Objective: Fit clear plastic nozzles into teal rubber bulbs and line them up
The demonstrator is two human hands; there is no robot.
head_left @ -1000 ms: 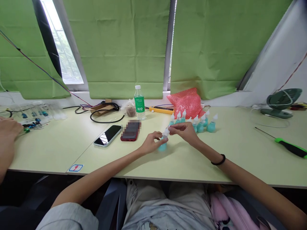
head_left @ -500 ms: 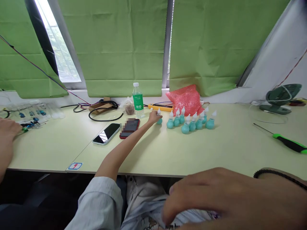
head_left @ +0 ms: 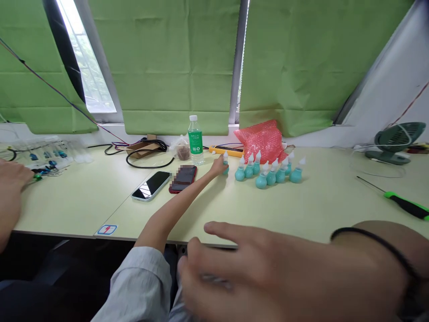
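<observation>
My left hand (head_left: pixel 218 167) reaches far across the table, its fingers closed round a teal nasal aspirator (head_left: pixel 225 157) with a clear pointed tip. The aspirator stands upright at the left of a group of several more nasal aspirators (head_left: pixel 261 179), all upright with tips up. Close to the camera, above the front edge of the table, is my right hand (head_left: pixel 254 268), with a black band at the wrist. It is slightly blurred, fingers loosely bent and apart, holding nothing that I can see.
Behind the aspirators lies red bubble wrap (head_left: pixel 263 141). A water bottle (head_left: pixel 195 143) and two phones (head_left: pixel 151 185) are left of centre. To the right are a screwdriver (head_left: pixel 407 205) and a fan (head_left: pixel 395 142). Another person's hand (head_left: pixel 15 176) is at the far left, near small parts.
My right hand has moved left and up, its fingers spreading a little. My left hand stays at the same aspirator. The view has shifted slightly.
</observation>
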